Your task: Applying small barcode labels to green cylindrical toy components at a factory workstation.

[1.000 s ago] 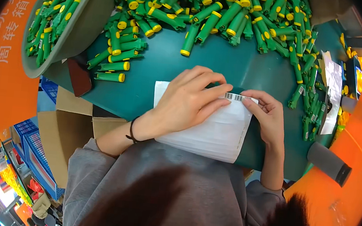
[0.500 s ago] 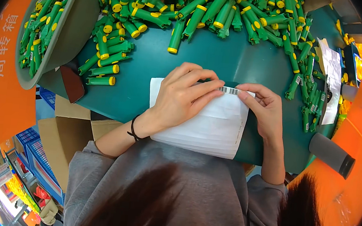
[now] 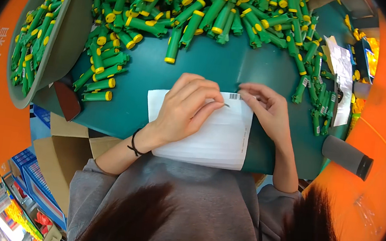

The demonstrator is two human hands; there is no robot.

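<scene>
A white sheet of labels (image 3: 201, 135) lies on the green table in front of me, with one barcode label (image 3: 234, 96) showing at its top right corner. My left hand (image 3: 187, 103) is over the sheet's left part. Its thumb and forefinger are pinched on a small label (image 3: 226, 105), seen nearly edge-on. At the sheet's upper right corner is my right hand (image 3: 267, 109), its thumb and fingertips slightly apart beside the barcode label. Nothing shows between them. Past the sheet, many green tubes with yellow end caps (image 3: 172, 45) are heaped, one lying closest to my hands.
A grey-green basin (image 3: 64, 50) of tubes leans at the left, near a dark red flat object (image 3: 67, 101). Tubes with barcode labels (image 3: 321, 106) lie at the right, beside white papers (image 3: 340, 79) and a grey cylinder (image 3: 346, 157). An open cardboard box (image 3: 65, 154) stands below the left edge.
My hands have drawn apart at the sheet's top edge. The left now has a small label pinched at its fingertips. The whole view has shifted slightly.
</scene>
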